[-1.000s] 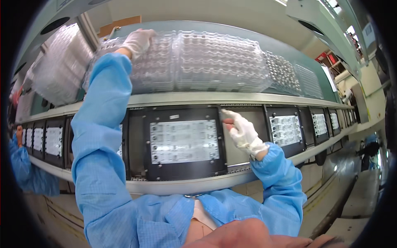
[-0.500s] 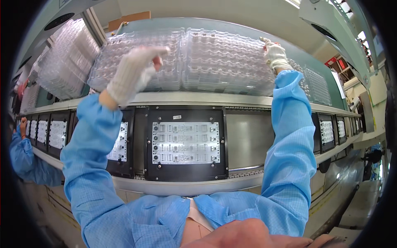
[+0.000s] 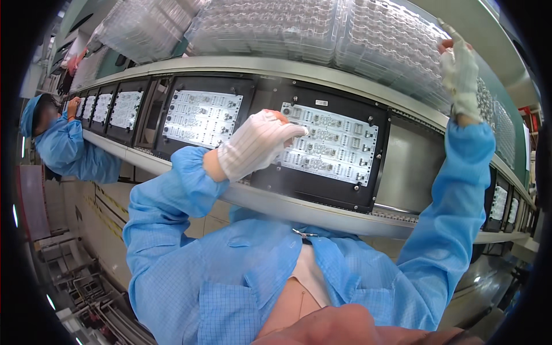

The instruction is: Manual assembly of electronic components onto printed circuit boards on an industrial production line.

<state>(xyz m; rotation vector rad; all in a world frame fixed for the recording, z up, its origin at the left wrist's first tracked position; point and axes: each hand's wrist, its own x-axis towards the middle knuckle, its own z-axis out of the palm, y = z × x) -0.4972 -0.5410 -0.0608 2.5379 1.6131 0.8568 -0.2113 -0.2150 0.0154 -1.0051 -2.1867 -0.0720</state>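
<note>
1. Grip of left hand (image 3: 259, 144): narrow, curled over the left edge of a board (image 3: 336, 141); whether it holds anything, I cannot tell.
2. Frame (image 3: 356, 107), black, surrounds that board, mostly right of this grip.
3. Right hand (image 3: 463, 75): index extended, hold unclear; clear trays (image 3: 391, 40) just left of its grip.

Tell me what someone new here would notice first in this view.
The eye would probably fall first on the bright white circuit board in its black frame near the center, with the white-gloved left hand over its left edge. Behind it are stacks of clear plastic trays, with the right hand, also gloved, raised near their right end. At the far left, a co-worker in blue is beside the same line.
</note>
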